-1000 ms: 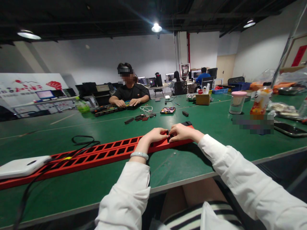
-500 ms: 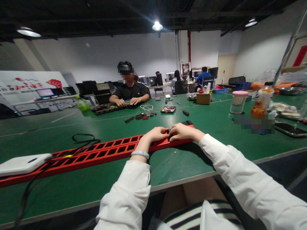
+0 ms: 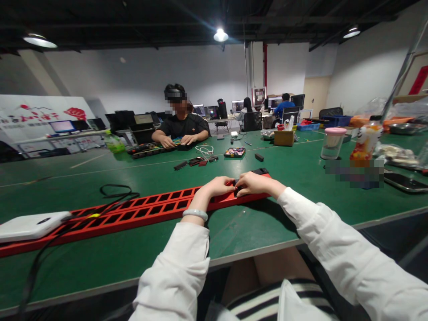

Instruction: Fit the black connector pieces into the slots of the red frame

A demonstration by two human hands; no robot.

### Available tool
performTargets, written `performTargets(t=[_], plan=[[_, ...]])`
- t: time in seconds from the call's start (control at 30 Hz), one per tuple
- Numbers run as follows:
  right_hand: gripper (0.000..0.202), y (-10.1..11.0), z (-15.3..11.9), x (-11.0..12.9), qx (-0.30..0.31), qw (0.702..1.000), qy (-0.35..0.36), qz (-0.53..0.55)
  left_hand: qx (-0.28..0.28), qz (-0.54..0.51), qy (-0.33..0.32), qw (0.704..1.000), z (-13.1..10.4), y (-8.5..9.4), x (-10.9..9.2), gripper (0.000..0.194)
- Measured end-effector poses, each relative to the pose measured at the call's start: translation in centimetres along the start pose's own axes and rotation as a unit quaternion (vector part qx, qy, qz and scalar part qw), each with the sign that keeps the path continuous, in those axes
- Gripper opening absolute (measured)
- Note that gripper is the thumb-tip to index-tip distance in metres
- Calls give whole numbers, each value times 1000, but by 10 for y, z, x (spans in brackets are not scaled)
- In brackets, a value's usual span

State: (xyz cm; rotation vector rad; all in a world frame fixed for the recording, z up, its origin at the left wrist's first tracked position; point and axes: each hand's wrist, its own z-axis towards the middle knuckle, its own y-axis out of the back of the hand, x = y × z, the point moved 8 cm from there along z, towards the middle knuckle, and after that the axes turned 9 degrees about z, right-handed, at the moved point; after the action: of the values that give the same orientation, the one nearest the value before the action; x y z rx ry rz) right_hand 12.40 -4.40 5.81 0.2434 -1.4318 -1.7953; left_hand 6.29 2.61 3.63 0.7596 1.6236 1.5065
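Observation:
A long red slotted frame (image 3: 160, 218) lies slantwise over the green table, with two rows of rectangular openings. At its right part my left hand (image 3: 219, 186) and my right hand (image 3: 251, 184) meet, fingertips pinched around a small dark piece (image 3: 236, 187). What kind of piece it is I cannot make out, as the fingers cover most of it. Just beyond my right hand a black part (image 3: 260, 171) sits at the frame's right end. On the frame's left end rests a white power bank (image 3: 35, 225), with a black cable (image 3: 115, 203) running across the slots.
Beyond the frame lie dark loose pieces (image 3: 197, 162), a small tray (image 3: 234, 152) and a black block (image 3: 259, 157). A pink-lidded cup (image 3: 331, 143), a bottle (image 3: 365, 140) and a phone (image 3: 406, 180) stand or lie at right. Across the table sits a co-worker (image 3: 180, 125).
Both hands stay at the same spot on the red frame, with hardly any finger movement. The view has shifted very slightly.

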Motion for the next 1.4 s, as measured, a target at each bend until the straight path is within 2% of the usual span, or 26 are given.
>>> performTargets(t=[0.33,0.53,0.77,1.4], plan=[[40,-2,-1,-4,13,1000,-25,-12,-4,-10,29,1000,1,-2,5,48],[41,-4,-1,-16,21,995,-77,53,11,-10,23,1000,2,-5,6,45],[43,-5,0,-27,-3,991,-82,108,6,4,20,1000,3,-4,7,50],[41,-4,1,-26,8,989,-109,99,25,-34,12,999,3,-4,4,46]])
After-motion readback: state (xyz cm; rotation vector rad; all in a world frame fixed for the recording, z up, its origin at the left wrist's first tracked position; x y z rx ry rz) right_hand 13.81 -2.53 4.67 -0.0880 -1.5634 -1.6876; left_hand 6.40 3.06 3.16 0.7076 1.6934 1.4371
